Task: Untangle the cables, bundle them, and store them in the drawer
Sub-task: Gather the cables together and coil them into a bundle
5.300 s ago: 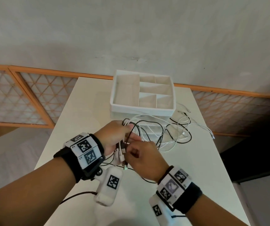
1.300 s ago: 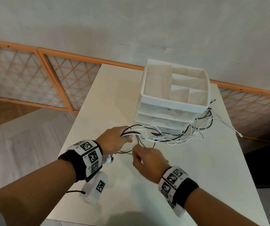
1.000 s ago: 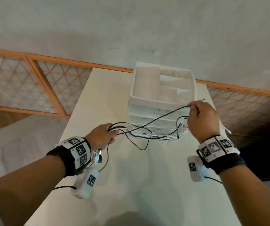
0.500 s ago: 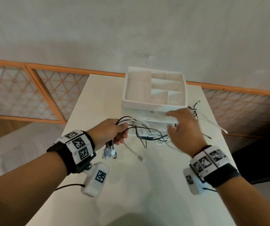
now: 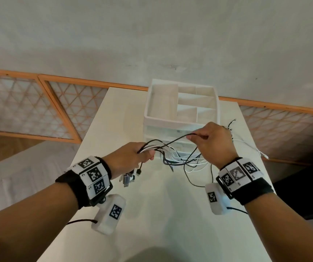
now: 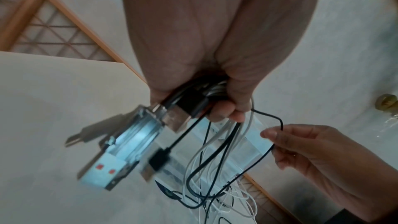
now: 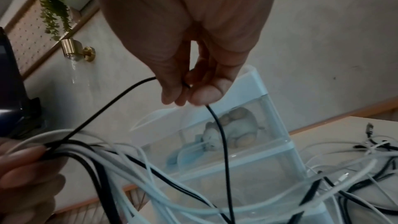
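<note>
My left hand [image 5: 133, 157] grips a bunch of black and white cables [image 5: 178, 157] above the white table [image 5: 161, 214]; their USB plugs [image 6: 133, 139] hang below the fist. My right hand [image 5: 212, 142] pinches one thin black cable [image 7: 221, 135] between thumb and fingertips and holds it up to the right, in front of the white drawer unit [image 5: 180, 114]. The black strand runs from the left fist up to that pinch. More cable ends [image 5: 246, 140] trail on the table right of the unit. Both drawers look closed.
The drawer unit's top is an open tray with dividers [image 5: 187, 104]. A small stuffed toy [image 7: 228, 132] shows through the upper clear drawer. An orange-framed lattice screen [image 5: 38, 106] runs behind the table, under a grey wall. The table drops off at left and right.
My right hand, open and reaching toward the tangle half a second ago, now pinches one black cable and has lifted it. The left hand keeps its grip on the bunch.
</note>
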Available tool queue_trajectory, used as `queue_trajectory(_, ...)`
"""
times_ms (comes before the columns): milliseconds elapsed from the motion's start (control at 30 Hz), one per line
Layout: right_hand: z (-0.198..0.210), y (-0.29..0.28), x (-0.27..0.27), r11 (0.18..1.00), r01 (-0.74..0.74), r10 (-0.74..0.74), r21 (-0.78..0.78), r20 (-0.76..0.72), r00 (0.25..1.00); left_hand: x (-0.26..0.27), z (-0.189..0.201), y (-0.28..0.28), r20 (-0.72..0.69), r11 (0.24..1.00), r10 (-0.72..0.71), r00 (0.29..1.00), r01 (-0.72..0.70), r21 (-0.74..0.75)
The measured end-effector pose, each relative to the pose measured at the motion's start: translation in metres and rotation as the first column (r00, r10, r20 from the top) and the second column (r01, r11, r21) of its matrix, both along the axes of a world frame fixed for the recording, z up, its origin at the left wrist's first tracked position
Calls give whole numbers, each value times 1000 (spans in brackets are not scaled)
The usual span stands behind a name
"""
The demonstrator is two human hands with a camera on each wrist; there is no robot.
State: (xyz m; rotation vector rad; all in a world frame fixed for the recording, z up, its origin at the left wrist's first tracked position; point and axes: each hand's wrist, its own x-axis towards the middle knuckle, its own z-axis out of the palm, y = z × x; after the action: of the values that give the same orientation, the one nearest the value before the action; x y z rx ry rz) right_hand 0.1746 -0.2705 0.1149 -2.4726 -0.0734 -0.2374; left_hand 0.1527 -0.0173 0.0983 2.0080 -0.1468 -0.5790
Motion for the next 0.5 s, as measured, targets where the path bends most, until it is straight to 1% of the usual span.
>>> queue_trajectory(67,2,-3,-5,989,-109,93,-104,-143,985,1,2,2,20,999,-14,1000,14,43)
queue_trajectory(100,5,-3,-9,977,-174,142,-122,-230,963,2,4,2,30,997,-38,999,36,71)
queue_trajectory(167,12,3,-15,962,-264,230,-62,-330,915,3,11,-1,47,984,-120,992,113,136)
queue_trajectory(233,15,21,-20,938,-347,331,7,-318,888,2,20,-7,89,967,-201,976,183,175)
queue_trajectory(300,8,41,-23,916,-402,385,-9,-266,883,3,29,-14,218,957,-265,939,229,177)
queue_trajectory(367,-7,49,-21,925,-365,330,-107,-255,909,4,40,-19,332,954,-291,898,246,172)
queue_trajectory(433,-29,35,-15,930,-312,232,-192,-352,907,6,52,-16,412,976,-215,885,179,125)
queue_trajectory(467,-39,22,-12,930,-288,171,-231,-422,891,7,55,-11,412,987,-161,897,138,85)
queue_trajectory(500,-45,7,-10,926,-271,116,-264,-486,866,6,59,-6,354,991,-128,926,110,72)
